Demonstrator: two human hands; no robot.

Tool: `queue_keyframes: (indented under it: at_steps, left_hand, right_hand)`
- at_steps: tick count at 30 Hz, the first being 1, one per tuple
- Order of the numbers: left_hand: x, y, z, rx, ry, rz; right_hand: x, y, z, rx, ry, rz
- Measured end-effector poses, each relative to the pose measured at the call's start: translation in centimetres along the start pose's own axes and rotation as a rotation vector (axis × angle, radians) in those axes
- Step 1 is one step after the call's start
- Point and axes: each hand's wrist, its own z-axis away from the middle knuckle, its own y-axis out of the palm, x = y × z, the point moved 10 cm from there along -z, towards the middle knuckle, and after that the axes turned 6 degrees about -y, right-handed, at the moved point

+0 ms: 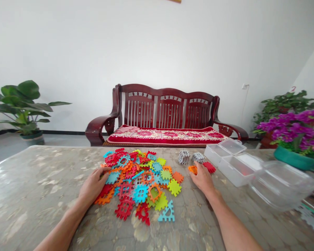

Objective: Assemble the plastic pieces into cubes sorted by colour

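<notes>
A pile of interlocking plastic tiles [141, 194] in red, orange, blue and lime green lies in front of me on the table. At its left edge is my left hand [94, 182], its bent fingers and thumb apart against the outer tiles. I see nothing clearly gripped there, though the fingertips are partly hidden. To the right of the pile, my right hand [202, 177] has its thumb and fingers closed on an orange tile [193, 169]. A red tile [209, 167] lies just beyond that hand. Two clusters of grey tiles, a left one [184, 157] and a right one [198, 157], stand behind it.
Clear plastic boxes [234, 170] with open lids stand at the right, near a transparent container [281, 186]. Purple flowers [298, 130] fill a green pot [295, 158] at the table's right end. Behind the patterned table [42, 209] is a wooden bench [167, 104].
</notes>
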Motion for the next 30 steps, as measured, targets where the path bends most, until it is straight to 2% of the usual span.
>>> queue_keyframes:
  at_steps: [4,8,10,14,19,24,30]
  left_hand:
    - [-0.1,-0.1,0.1,0.002,-0.015,-0.002]
    - [-0.3,-0.1,0.1,-0.003,-0.005,-0.004]
    - [-0.2,-0.1,0.0,-0.006,-0.006,-0.008]
    - [-0.2,-0.1,0.1,-0.011,0.0,-0.009]
    - [-0.5,-0.3,0.3,-0.016,0.003,0.012]
    - [-0.8,-0.5,0.5,-0.008,-0.005,0.009]
    - [-1.0,-0.5,0.5,-0.004,-0.018,-0.014]
  right_hand:
    - [0.1,-0.7,0.2,-0.026,-0.005,0.021]
    - [1.9,-1.7,0.0,-0.084,-0.078,-0.049]
    - [3.6,-1.3,-0.4,-0.045,-0.123,-0.127]
    - [7.5,1.1,-1.5,0.122,-0.202,-0.288]
    - [10.8,3.1,-3.4,0.239,-0.283,-0.293]
    - [12.3,4.1,-4.3,0.334,-0.347,-0.235]
    - [12.3,4.4,-4.4,0.345,-0.35,-0.238]
